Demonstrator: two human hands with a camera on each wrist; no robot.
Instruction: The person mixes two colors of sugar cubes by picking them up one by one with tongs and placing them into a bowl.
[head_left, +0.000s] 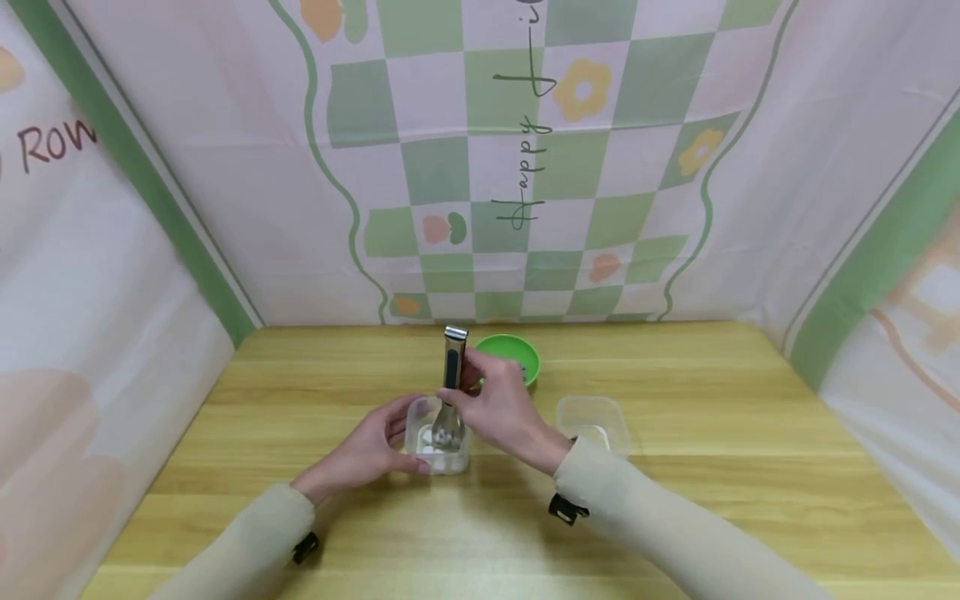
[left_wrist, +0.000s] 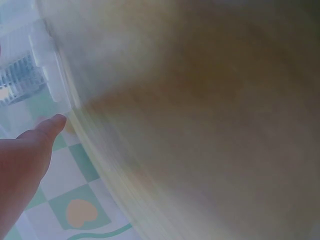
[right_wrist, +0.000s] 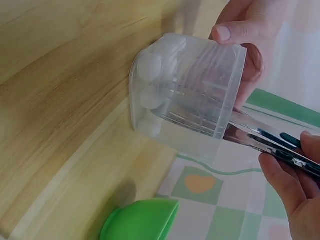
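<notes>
While the left hand (head_left: pixel 366 447) grips a clear plastic tub (head_left: pixel 452 464) from the left, the right hand (head_left: pixel 501 408) holds near-upright metal tongs (head_left: pixel 453 367) heads-down inside.

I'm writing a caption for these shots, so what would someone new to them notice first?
Probably the green bowl, the most vivid thing here, at the back of the table, partly hidden by the right hand. Then the shiny tongs in that hand, dipping into a clear box of white pieces that the left hand holds. Behind hangs a green-checked cloth with "Happy" running sideways.
</notes>
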